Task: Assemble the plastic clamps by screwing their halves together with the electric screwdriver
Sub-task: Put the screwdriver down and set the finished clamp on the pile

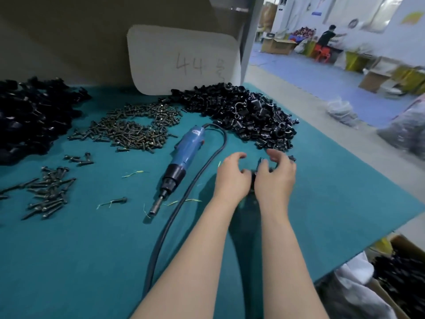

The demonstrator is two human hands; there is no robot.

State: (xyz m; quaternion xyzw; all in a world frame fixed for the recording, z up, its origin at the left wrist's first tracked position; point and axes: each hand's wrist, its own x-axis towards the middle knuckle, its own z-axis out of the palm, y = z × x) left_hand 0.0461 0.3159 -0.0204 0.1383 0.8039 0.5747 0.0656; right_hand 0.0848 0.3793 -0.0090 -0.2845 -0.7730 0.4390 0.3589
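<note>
- Below the worktop's near right edge, a cardboard box [406, 244] held black parts.
- On the teal, felt-like worktop [92, 249], the right hand [274, 174] curled round a small black plastic clamp piece [262, 165]. The left hand [232, 176] curled beside it, its grip unclear.
- To their left, the blue electric screwdriver [184, 153] lay flat and diagonal, its bit pointing near-left.
- Beyond it lay loose dark screws [133, 130] and heaped black clamp halves [241, 111].

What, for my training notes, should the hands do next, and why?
Probably seat the clamp pieces together between the left hand and right hand. Both hands curl around them, while the electric screwdriver lies untouched on the mat and the screws lie in their pile.
</note>
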